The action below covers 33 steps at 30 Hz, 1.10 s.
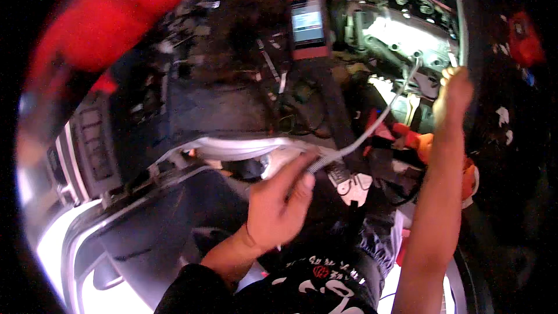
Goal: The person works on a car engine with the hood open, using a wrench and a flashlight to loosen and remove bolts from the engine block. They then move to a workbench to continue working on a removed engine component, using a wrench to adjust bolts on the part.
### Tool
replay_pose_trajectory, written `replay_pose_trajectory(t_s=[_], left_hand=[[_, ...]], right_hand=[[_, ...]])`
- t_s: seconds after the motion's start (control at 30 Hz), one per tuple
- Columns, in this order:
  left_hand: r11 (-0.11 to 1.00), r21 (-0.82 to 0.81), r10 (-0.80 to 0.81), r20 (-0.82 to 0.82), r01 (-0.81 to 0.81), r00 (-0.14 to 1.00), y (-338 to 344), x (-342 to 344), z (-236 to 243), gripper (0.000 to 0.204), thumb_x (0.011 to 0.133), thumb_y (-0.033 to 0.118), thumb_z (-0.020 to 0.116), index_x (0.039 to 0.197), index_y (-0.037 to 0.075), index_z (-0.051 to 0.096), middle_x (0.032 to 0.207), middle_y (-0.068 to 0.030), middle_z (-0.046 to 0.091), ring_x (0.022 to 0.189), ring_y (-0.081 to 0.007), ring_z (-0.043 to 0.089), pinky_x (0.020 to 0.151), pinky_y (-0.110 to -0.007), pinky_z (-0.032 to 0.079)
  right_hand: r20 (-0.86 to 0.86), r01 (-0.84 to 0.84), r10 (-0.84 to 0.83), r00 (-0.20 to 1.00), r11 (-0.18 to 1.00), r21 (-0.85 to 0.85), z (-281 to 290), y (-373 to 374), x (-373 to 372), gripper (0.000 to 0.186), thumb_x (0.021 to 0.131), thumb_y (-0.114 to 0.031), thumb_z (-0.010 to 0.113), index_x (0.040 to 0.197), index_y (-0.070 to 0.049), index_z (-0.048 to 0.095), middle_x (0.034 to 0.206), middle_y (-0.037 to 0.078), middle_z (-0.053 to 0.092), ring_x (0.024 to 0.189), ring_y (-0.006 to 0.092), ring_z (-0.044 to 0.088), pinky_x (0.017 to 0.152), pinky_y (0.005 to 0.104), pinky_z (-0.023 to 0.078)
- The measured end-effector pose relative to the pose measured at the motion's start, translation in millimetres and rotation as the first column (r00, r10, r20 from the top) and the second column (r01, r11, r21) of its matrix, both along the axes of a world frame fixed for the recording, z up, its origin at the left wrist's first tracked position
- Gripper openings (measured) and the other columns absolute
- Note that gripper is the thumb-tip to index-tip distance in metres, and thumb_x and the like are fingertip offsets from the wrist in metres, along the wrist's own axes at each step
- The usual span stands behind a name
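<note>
Across the engine (388, 30): hose (372, 129) stretched to left hand (276, 209)

Hose's upper end seems to meet a port on the lit engine; ribbed lower end clamped in left fingers. Judged part-way: upper end looks placed, seating unconfirmed; lower end not fitted to anything visible. Right hand (454, 94) at engine's right side, fingers curled together; whether gripping something, cannot tell. Tight there, pale edge strip (462, 23) just beside. Phone (308, 26) bounds engine's left. Best swing room looks to be between phone and left hand.

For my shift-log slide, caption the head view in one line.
Grey tube curving from the left hand toward a brightly lit metal part, with the right hand beside that part.
</note>
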<state>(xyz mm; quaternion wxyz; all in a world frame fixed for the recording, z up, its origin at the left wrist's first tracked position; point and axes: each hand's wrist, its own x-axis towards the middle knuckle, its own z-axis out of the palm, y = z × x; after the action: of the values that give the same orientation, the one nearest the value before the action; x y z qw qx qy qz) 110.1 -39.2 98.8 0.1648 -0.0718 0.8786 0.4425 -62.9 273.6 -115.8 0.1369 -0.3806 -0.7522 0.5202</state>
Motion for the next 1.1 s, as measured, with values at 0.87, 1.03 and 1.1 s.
replay_pose_trajectory(t_s=[0.87, 1.03, 1.1], left_hand=[[0.743, 0.614, -0.048, -0.351, 0.269, 0.935, -17, -47, 44, 0.037, 0.1, 0.025, 0.057, 0.127, 0.0, 0.059, 0.097, -0.0078, 0.069, 0.088, -0.014, 0.066, 0.083, -0.028, 0.053], [0.521, 0.739, -0.227, -0.362, 0.427, 0.904, 38, 3, 188, 0.04, 0.1, 0.024, 0.058, 0.127, -0.005, 0.057, 0.108, -0.0097, 0.066, 0.095, -0.0143, 0.063, 0.087, -0.029, 0.051], [0.481, 0.771, -0.298, -0.304, 0.418, 0.905, 48, 12, 217, 0.038, 0.1, 0.021, 0.058, 0.127, -0.005, 0.057, 0.104, -0.0089, 0.067, 0.088, -0.0127, 0.063, 0.08, -0.026, 0.052]], right_hand=[[-0.49, -0.487, -0.009, 0.871, -0.137, -0.863, 307, -138, 209, 0.036, 0.093, -0.037, 0.046, 0.065, -0.016, 0.039, 0.063, 0.001, 0.043, 0.043, 0.0146, 0.039, 0.05, 0.0381, 0.045], [-0.622, -0.606, 0.043, 0.782, -0.179, -0.775, 352, -135, 236, 0.036, 0.096, -0.041, 0.046, 0.071, -0.015, 0.042, 0.061, 0.001, 0.042, 0.041, 0.0147, 0.037, 0.047, 0.0372, 0.042], [-0.681, -0.672, 0.055, 0.73, -0.126, -0.73, 367, -127, 248, 0.037, 0.096, -0.043, 0.046, 0.072, -0.014, 0.044, 0.059, 0.003, 0.043, 0.04, 0.0156, 0.038, 0.046, 0.038, 0.043]])
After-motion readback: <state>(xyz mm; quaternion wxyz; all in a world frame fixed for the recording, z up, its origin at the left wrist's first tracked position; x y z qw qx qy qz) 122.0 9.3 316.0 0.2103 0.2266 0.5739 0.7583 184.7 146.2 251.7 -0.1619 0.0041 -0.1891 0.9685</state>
